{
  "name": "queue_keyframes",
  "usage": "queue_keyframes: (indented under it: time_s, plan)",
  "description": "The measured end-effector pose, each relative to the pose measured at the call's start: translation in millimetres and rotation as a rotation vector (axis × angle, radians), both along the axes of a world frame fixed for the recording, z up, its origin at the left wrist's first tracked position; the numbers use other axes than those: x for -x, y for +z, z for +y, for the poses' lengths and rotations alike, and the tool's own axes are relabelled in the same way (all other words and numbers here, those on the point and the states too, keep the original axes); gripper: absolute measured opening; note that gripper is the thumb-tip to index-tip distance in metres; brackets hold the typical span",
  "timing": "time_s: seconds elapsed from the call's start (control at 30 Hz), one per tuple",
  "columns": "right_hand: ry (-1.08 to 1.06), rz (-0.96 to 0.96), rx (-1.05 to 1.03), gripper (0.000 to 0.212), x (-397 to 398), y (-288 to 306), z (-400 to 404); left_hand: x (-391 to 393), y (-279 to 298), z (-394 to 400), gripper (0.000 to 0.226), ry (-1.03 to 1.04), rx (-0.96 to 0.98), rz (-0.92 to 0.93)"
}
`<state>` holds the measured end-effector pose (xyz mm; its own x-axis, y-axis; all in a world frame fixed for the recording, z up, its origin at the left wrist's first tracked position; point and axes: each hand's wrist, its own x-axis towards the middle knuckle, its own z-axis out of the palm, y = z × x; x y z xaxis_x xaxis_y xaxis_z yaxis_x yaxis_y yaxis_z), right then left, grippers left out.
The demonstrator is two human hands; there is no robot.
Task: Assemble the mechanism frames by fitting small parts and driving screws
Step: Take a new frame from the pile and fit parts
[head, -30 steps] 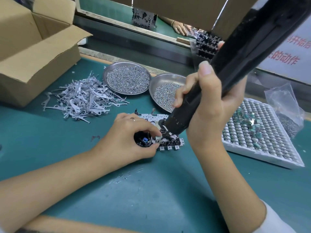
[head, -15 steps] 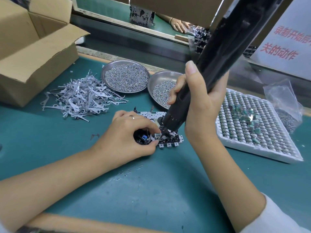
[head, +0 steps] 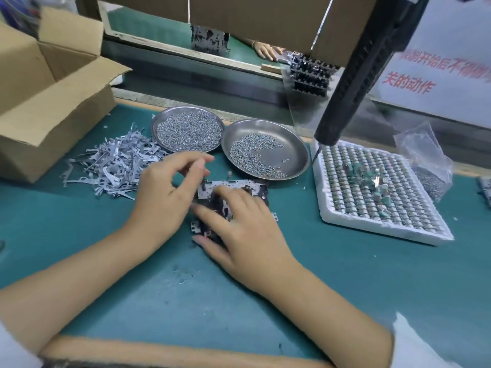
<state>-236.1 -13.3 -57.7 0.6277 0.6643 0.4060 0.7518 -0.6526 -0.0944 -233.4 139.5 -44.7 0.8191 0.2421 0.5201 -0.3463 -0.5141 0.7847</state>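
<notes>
The metal mechanism frame (head: 235,186) lies flat on the green mat in the middle of the head view. My right hand (head: 247,229) rests on top of it with fingers spread and fairly straight, hiding most of it; the thumb lies at its near left corner. My left hand (head: 164,197) hovers just left of the frame, fingers loosely curled, and I see nothing in it. The black electric screwdriver (head: 353,75) hangs free at the upper right, its bit over the corner of the white tray.
Two steel dishes of screws (head: 159,120) (head: 301,152) stand behind the frame. A pile of grey metal levers (head: 114,166) lies left, beside an open cardboard box (head: 53,115). A white tray of small parts (head: 385,229) and a plastic bag (head: 425,152) sit right.
My right hand has let go of the screwdriver, which swung up and right, and came down onto the frame. My left hand lifted off the frame's left end.
</notes>
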Motion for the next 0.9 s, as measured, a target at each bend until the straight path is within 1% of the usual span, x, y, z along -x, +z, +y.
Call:
queue_keyframes:
  time_s: [0.03, 0.1, 0.17, 0.23, 0.33, 0.43, 0.53, 0.63, 0.73, 0.9]
  plan:
    - [-0.020, -0.014, 0.046, 0.033, 2.3, 2.3, 2.6, -0.2, 0.0, 0.6, 0.017, 0.007, -0.017, -0.011]
    - [-0.042, -0.024, 0.065, 0.026, 9.5, 5.8, 1.5, -0.1, -0.9, 0.2, 0.018, 0.015, -0.097, -0.030]
    - [-0.048, -0.025, 0.097, 0.026, 19.8, 7.3, -3.7, -0.1, -2.2, -1.3, 0.021, 0.002, -0.191, -0.049]
    - [-0.056, -0.028, 0.126, 0.026, 31.8, 7.1, -12.2, 1.4, -2.8, 0.0, 0.025, -0.033, -0.246, -0.083]
    - [-0.074, -0.039, 0.172, 0.024, 49.3, 8.7, -37.8, 1.5, -4.4, 2.1, 0.037, -0.063, -0.286, -0.087]
    - [-0.135, -0.058, 0.177, 0.026, 65.7, 10.3, -74.5, 2.5, -7.7, 1.4, 0.036, -0.094, -0.384, -0.115]
    - [-0.228, -0.027, 0.175, 0.028, 80.0, 11.1, -113.8, 2.0, -11.8, -1.2, 0.034, -0.108, -0.511, -0.190]
    - [-0.359, -0.024, 0.166, 0.025, 89.0, 11.9, -158.7, -0.4, -17.1, -1.2, 0.034, -0.129, -0.565, -0.225]
    - [-0.546, -0.053, 0.197, 0.018, 86.6, 11.1, -206.5, -1.4, -18.6, -1.1, 0.035, -0.131, -0.544, -0.221]
    - [-0.967, 0.047, 0.327, 0.033, 60.0, 15.0, -281.6, -0.4, -18.8, -2.9, 0.034, -0.116, -0.555, -0.233]
